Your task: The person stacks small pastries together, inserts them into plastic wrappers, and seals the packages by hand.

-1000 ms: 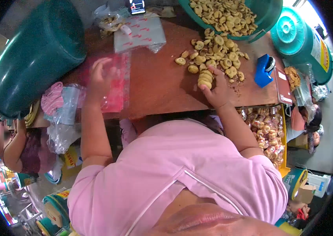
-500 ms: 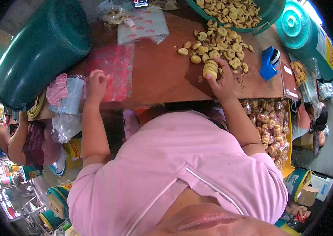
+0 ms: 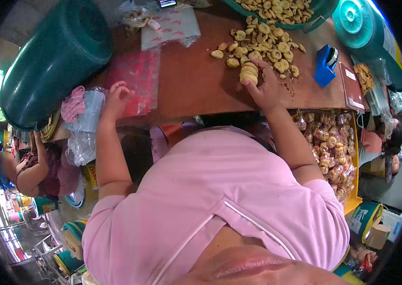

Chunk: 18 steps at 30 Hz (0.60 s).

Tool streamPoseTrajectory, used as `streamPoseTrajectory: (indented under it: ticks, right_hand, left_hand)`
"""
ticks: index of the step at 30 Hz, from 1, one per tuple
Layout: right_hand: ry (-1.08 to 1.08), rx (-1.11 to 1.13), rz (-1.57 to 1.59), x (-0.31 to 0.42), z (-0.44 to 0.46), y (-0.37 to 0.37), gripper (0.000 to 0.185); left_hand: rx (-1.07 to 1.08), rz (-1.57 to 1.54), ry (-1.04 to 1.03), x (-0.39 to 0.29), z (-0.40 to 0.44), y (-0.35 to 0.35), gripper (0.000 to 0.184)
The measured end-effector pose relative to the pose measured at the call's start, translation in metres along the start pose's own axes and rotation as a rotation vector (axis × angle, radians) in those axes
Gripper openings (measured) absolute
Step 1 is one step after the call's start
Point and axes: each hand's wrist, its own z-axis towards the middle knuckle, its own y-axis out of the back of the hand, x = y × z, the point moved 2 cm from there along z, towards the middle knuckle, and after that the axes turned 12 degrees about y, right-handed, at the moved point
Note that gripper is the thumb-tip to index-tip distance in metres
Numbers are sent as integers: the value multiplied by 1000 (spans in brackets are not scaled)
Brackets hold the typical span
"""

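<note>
My right hand (image 3: 266,88) is closed round a short stack of round cookies (image 3: 249,72), just in front of the loose cookie pile (image 3: 270,45) on the brown table (image 3: 186,90). At the left, my left hand (image 3: 117,97) is over the near left edge of the red-printed plastic bags (image 3: 137,76), fingers curled with thumb and fingertips close together. Whether a bag edge is between those fingertips is too small to tell. Behind the bags lies a stack of clear printed plastic (image 3: 171,28) with a small white object (image 3: 154,24) on it.
A green tub (image 3: 277,14) of cookies stands at the back. A blue tape dispenser (image 3: 326,65) is right of the pile. Packed cookies (image 3: 329,147) fill a yellow crate (image 3: 354,190) below the table. A large green bin (image 3: 56,66) and another person (image 3: 35,171) are at left.
My left hand has gone from blurred motion with spread fingers to curled fingers near the bags' edge. My right hand still holds the cookie stack. The whole view has shifted slightly.
</note>
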Motion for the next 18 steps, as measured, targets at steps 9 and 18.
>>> streamPoseTrajectory:
  ticks: [9, 18]
  right_hand:
    - [-93, 10, -12, -5, 0, -4, 61]
    - [-169, 12, 29, 1, 4, -10, 59]
  left_hand:
    - [-161, 238, -122, -13, -8, -3, 30]
    - [-261, 231, -172, -11, -11, -9, 27]
